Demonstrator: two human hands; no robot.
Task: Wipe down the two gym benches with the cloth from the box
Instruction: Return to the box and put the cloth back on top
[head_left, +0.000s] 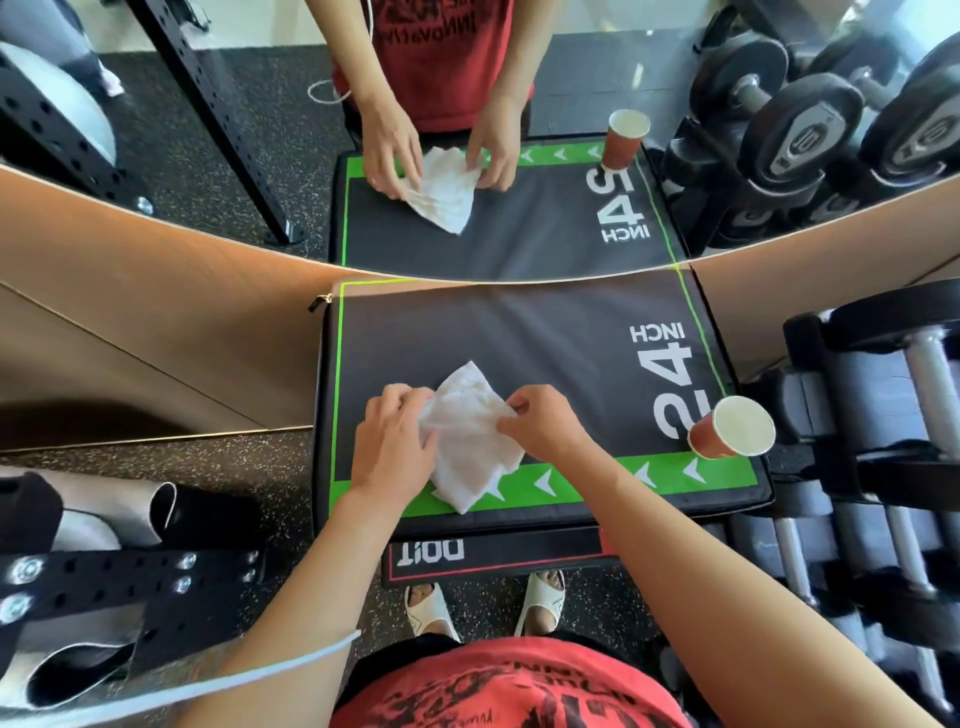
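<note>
A white cloth (470, 436) lies crumpled on top of a black padded box (545, 338) with a green border and "24 INCH" printed on it. My left hand (387, 441) grips the cloth's left side, fingers curled into the fabric. My right hand (540, 421) pinches its right edge between thumb and fingers. No gym bench shows clearly; a black and white padded piece (104, 514) lies at the lower left.
A red paper cup (730, 428) stands on the box's right front corner. A dumbbell rack (872, 467) fills the right side. A wall mirror (208, 130) behind the box reflects the scene. A black perforated steel frame (119, 582) is at the left.
</note>
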